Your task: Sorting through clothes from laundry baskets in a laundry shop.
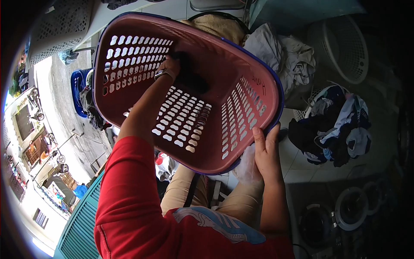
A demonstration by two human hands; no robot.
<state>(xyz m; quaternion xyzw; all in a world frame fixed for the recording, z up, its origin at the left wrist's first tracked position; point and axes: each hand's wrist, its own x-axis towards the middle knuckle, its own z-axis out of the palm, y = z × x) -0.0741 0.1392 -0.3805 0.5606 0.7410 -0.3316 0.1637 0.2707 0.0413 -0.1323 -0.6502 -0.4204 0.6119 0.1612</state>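
Observation:
A large pinkish-red plastic laundry basket (223,64) with a blue outer rim is tilted before me, its opening towards me. My left hand (169,67), a watch on its wrist, reaches inside and grips a black cloth (194,81) against the far wall. The fingertips are partly lost in the dark fabric. At the basket's lower right corner my right hand (268,152) holds the rim, thumb on the near side. A crumpled translucent plastic bag (247,166) hangs beside the right palm, below the rim.
Clothes (336,126) overfill a white basket at right, near whitish laundry (278,51). A white basket (346,48) leans behind. Front-loading washers (318,223) with a round door (352,208) swung out stand lower right. At left are a blue basket (79,94) and a green shutter (81,223).

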